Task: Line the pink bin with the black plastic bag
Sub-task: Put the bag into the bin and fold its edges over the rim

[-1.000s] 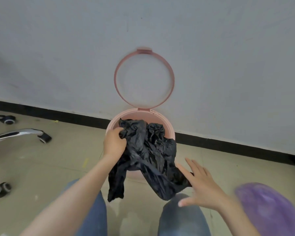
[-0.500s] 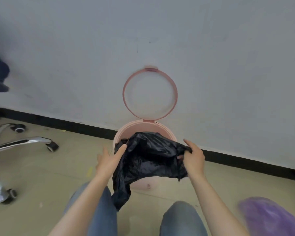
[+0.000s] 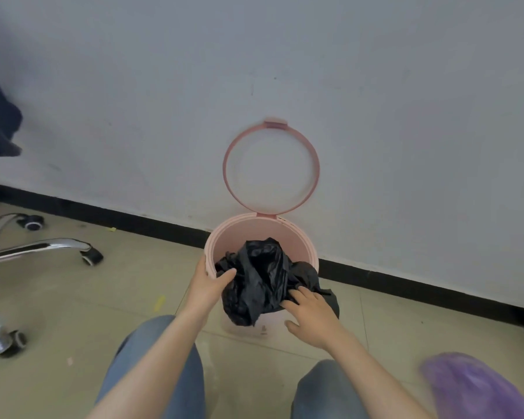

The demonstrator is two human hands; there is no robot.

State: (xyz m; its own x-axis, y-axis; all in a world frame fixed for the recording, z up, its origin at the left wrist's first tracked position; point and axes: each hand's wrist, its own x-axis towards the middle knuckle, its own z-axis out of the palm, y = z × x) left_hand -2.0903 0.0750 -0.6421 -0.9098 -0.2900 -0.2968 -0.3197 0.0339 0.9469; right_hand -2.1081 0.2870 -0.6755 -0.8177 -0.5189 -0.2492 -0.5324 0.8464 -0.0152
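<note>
The pink bin (image 3: pixel 288 234) stands on the floor against the white wall, its ring lid (image 3: pixel 271 166) flipped up against the wall. A crumpled black plastic bag (image 3: pixel 262 282) sits bunched in the bin's mouth and spills over the near rim. My left hand (image 3: pixel 208 287) grips the bin's left rim, thumb on the bag's edge. My right hand (image 3: pixel 310 314) rests on the bag's right part at the near rim, fingers spread over the plastic.
A chrome office-chair base (image 3: pixel 40 247) with castors stands at the left. A purple plastic bag (image 3: pixel 478 385) lies at the lower right. My knees in jeans (image 3: pixel 152 370) are below the bin. A black skirting strip runs along the wall.
The bag, held stretched between both hands over the opening half a second ago, is now bunched lower in the bin. My right hand dropped to the near rim; my left moved onto the left rim.
</note>
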